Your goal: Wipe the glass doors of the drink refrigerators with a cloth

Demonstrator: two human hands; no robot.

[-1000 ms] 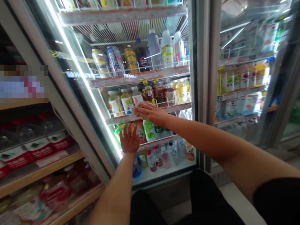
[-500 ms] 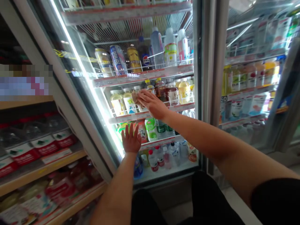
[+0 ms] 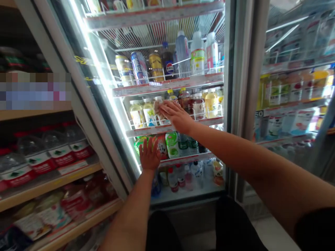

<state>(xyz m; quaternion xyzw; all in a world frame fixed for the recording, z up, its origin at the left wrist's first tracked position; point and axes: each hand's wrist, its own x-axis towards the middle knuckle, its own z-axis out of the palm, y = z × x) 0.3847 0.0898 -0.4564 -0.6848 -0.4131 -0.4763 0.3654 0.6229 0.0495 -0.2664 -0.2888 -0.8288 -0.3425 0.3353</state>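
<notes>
While the left hand (image 3: 150, 155) is standing open against what looks like the glass door (image 3: 167, 83) of a lit drinks cooler, its fingers spread and pointing up, holding nothing, the right hand (image 3: 178, 116) is reaching across higher up, lying nearly flat with its fingers extended over a crumpled, pale brownish cloth (image 3: 158, 108). That cloth is sitting under and just beyond the right fingertips, in front of the shelf of pale-capped bottles (image 3: 136, 115); the thumb is not showing clearly, so whether it is pinching the cloth cannot be told.

Judging by its folds, the cloth is likely light, soft and limp, not fragile, taking any shape given it; whether it is damp is not showing. Bunching its middle under flat fingers is probably offering the surest hold, since loose edges could be slipping on smooth glass.
</notes>
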